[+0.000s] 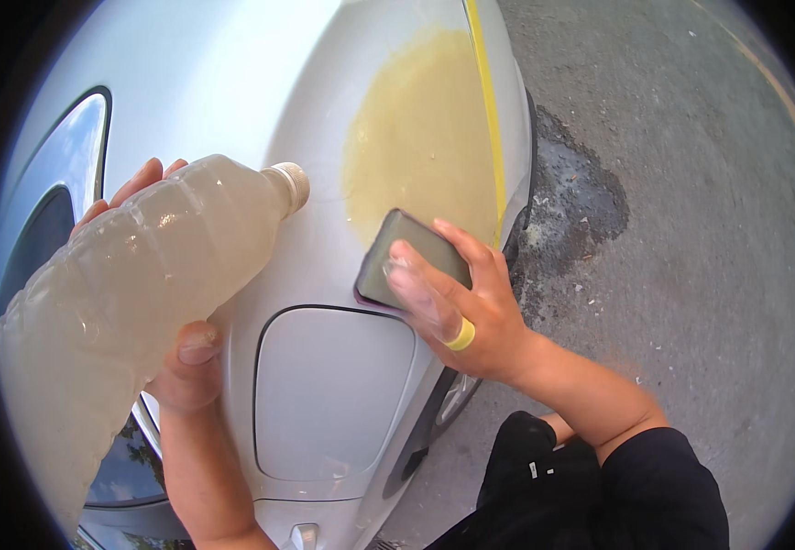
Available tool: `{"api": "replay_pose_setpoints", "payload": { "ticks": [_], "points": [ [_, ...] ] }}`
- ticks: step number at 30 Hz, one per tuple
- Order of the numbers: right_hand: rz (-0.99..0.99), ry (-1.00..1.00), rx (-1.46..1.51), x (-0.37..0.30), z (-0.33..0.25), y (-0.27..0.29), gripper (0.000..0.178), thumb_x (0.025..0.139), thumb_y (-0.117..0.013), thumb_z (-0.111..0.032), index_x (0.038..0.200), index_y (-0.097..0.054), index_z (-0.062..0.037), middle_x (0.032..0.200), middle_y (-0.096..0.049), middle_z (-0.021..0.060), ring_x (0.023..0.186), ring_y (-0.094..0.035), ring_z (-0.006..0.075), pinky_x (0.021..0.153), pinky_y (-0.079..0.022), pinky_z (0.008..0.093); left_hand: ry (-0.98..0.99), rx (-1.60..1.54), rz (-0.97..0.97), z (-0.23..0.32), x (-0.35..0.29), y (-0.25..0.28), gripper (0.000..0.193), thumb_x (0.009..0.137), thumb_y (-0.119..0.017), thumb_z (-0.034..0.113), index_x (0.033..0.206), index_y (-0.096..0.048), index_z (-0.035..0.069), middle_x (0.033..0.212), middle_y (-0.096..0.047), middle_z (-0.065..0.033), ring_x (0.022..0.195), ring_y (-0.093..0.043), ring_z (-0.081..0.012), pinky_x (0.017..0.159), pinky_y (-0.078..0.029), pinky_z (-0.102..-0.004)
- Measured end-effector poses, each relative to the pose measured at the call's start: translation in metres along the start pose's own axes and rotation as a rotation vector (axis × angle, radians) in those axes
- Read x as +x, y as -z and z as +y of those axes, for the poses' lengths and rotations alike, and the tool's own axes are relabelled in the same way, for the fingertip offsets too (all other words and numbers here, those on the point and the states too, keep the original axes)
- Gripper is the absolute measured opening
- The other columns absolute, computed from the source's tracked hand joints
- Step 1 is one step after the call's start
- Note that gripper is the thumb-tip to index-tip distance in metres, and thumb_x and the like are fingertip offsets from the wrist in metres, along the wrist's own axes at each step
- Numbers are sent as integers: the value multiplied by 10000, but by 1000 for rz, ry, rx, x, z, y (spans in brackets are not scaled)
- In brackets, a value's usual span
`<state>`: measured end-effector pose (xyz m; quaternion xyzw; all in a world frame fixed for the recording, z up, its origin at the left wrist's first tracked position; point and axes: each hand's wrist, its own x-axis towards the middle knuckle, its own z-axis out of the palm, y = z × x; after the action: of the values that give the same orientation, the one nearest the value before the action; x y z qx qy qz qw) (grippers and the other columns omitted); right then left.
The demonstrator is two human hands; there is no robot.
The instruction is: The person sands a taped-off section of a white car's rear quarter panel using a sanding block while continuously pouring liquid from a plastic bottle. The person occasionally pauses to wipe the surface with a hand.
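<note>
My left hand point(186, 368) is wrapped round a large clear plastic bottle point(141, 247) full of cloudy whitish liquid. The bottle lies tilted, its capped neck pointing right, above the silver car body panel point(310, 220). My right hand point(489, 307) presses a dark, flat rectangular block point(427, 249) against the panel; it looks like a sanding block. One finger wears a yellow band point(461, 335), and a clear plastic wrap covers part of it. Just beyond the block is a yellowish patch point(420, 137) on the panel, with a wet-looking surface. Yellow tape point(486, 101) runs along the patch's right side.
A closed fuel flap point(333, 394) sits nearer than the block, with a door handle point(304, 536) below it. Car windows point(54, 220) are at left. Grey pavement point(690, 229) lies at right, with a dark wet spot point(581, 197) beside the car.
</note>
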<state>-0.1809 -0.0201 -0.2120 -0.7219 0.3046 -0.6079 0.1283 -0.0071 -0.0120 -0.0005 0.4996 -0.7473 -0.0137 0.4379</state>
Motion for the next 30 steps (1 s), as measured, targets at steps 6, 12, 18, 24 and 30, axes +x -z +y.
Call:
{"api": "replay_pose_setpoints", "payload": {
  "ticks": [6,12,18,24,30],
  "points": [
    [37,60,35,-19,3,-1,529,823,-808,-138,1300,-586,-183,1370,-632,-22,1239,-553,374,909,-448,448,-89,101,-92,0,7,11,938,796,-759,641,1494,-372,148,1479,-475,-237,1357,-500,-417,1113,-438,-572],
    [37,-34,56,-3,-6,-10,572,781,-805,-93,1305,-588,-171,1382,-624,-3,1229,-550,393,894,-451,475,-59,119,-80,-3,0,13,977,768,-770,657,1497,-374,140,1470,-482,-235,1363,-495,-400,1106,-444,-564],
    [28,-72,131,-74,-1,2,539,756,-803,-66,1250,-614,-167,1377,-629,25,1252,-539,403,897,-461,485,-31,149,-57,0,3,12,1119,714,-790,711,1510,-331,73,1434,-502,-247,1372,-472,-403,1097,-455,-539],
    [59,-46,30,-2,-4,-12,543,742,-796,-51,1239,-610,-164,1449,-570,29,1249,-534,405,889,-463,490,-59,146,-84,-9,-1,17,1100,729,-782,703,1514,-330,80,1429,-507,-238,1373,-471,-399,1105,-449,-537],
    [-2,-79,156,-81,-8,-4,721,720,-813,-64,1368,-510,-161,1416,-586,86,1262,-521,431,939,-454,513,-24,108,-88,-1,1,15,1083,717,-818,661,1513,-341,102,1436,-499,-245,1358,-486,-390,1085,-473,-513]
  ]
}}
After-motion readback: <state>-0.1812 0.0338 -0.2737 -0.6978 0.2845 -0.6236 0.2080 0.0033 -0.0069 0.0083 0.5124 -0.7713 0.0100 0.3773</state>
